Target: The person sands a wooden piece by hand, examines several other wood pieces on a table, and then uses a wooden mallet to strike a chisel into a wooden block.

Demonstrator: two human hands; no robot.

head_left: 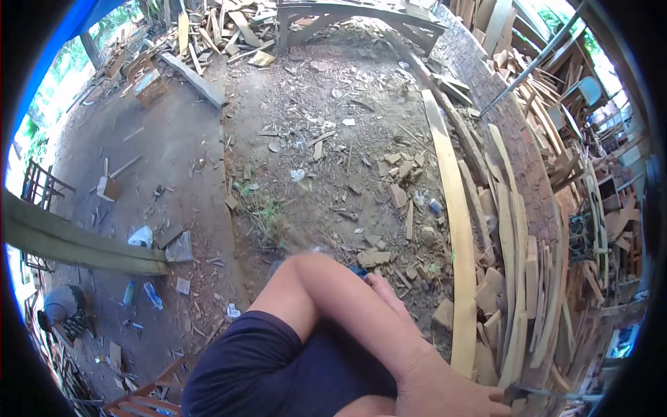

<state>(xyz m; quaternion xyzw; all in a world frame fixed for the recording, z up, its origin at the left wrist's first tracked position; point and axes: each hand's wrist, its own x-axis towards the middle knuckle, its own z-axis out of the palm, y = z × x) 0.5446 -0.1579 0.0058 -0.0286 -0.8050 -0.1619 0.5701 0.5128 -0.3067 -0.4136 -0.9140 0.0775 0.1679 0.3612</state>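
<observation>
My left arm, in a dark sleeve, is bent across the front of my body. My left hand [451,393] is at the bottom right, palm down, with its visible fingers stretched toward a dark block-like piece [515,395] at the frame's edge. Whether they touch it is hard to see. Beyond the left forearm, part of my right hand [386,290] shows with its fingers curled. A small blue thing [358,271] is beside it, mostly covered by the forearm, so its kind cannot be made out. A long pale plank [455,243] lies to the right of both hands.
Rough boards [517,257] lie along a brick wall [514,118] on the right. A wooden bench [361,12] stands at the back beside piled scrap wood. On the left are a thick post [83,240] and a grey machine [64,306]. Wood chips litter the ground.
</observation>
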